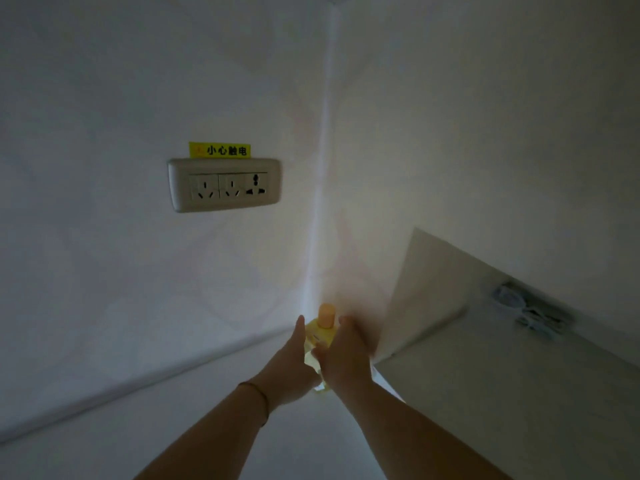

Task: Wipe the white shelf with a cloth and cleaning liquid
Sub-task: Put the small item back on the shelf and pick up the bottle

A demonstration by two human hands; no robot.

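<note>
A small yellow bottle (319, 336) with an orange cap (327, 315) is held upright in the corner where two white walls meet. My left hand (292, 360) grips its left side and my right hand (344, 355) wraps its right side. A pale yellow cloth (316, 367) shows between my palms and hangs out below them; I cannot tell which hand holds it. The white shelf (485, 382) lies to the right of my hands, with an upright white panel (429, 289) at its left end.
A bundle of pale cables (530, 311) lies at the back of the shelf against the wall. A triple wall socket (224, 185) with a yellow warning label (219, 150) sits on the left wall. A white surface (166, 431) runs below my arms.
</note>
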